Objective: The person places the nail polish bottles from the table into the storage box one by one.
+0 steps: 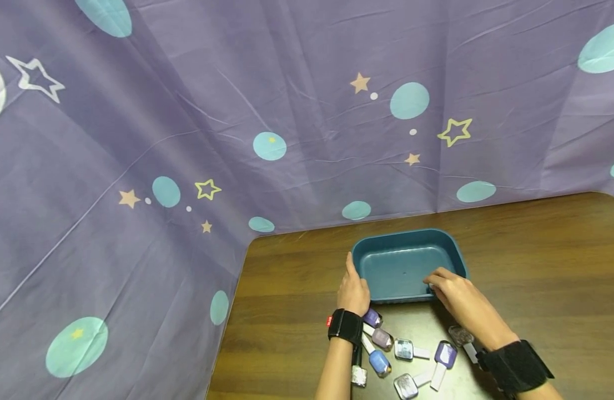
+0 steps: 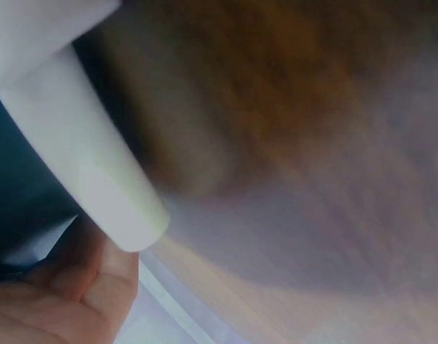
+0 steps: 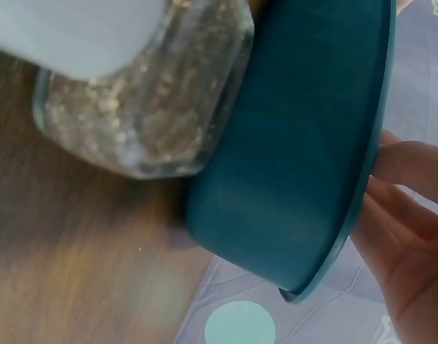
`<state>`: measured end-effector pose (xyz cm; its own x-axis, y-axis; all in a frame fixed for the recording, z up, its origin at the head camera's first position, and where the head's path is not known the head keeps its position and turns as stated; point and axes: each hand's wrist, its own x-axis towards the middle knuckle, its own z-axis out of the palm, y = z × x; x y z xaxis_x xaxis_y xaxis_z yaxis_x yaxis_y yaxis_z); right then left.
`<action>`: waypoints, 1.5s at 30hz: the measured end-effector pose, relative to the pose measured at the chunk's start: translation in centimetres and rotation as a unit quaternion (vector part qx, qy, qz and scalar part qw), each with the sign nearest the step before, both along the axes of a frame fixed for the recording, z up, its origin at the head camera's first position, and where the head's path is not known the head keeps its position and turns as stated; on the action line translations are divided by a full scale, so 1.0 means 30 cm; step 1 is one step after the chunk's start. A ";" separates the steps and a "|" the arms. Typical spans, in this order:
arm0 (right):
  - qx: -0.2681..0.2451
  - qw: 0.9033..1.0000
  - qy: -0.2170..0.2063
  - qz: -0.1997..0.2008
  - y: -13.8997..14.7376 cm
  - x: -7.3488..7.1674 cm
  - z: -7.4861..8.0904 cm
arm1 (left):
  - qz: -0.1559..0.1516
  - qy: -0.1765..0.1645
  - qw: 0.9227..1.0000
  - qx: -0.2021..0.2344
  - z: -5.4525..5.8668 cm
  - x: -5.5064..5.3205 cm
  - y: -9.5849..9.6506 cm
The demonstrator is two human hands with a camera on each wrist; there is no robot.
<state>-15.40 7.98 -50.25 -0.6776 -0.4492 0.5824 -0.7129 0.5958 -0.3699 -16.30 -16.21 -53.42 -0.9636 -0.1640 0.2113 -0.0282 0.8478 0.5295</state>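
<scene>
A teal rectangular tray [image 1: 404,266] sits on the table, its inside bare apart from my right fingers. Along its left wall lies my left hand [image 1: 354,291], fingers straight against the outside. My right hand [image 1: 454,291] bends its fingers over the near rim toward the right corner; the right wrist view shows these fingers [image 3: 408,172] at the rim. Nail polish bottles with white caps lie in front: purple [image 1: 446,354], blue [image 1: 380,362], glittery silver [image 1: 406,386]. A glitter bottle [image 3: 168,107] lies under my right wrist. A white cap [image 2: 97,165] partly hides my left hand in its wrist view.
The brown wooden table [image 1: 287,289] extends left and right of the tray. A purple curtain [image 1: 307,111] with stars and teal spots hangs behind and along its left edge. More bottles, mauve [image 1: 382,339] and pale glitter [image 1: 403,349], lie between my forearms.
</scene>
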 end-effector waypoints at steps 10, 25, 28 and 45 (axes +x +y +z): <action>0.010 1.000 0.007 -0.002 0.008 -0.016 -0.015 | -0.001 -0.014 1.000 0.007 0.010 -0.006 0.005; 0.017 0.999 0.018 -0.049 0.000 0.032 0.054 | 0.001 -0.003 1.000 0.007 0.012 0.017 -0.008; 0.015 0.998 0.032 -0.057 0.003 0.042 0.071 | 0.001 0.000 1.000 0.009 0.003 0.012 -0.008; 0.036 0.997 0.021 -0.064 -0.010 0.117 0.045 | -0.001 0.009 1.000 0.013 0.006 0.003 0.007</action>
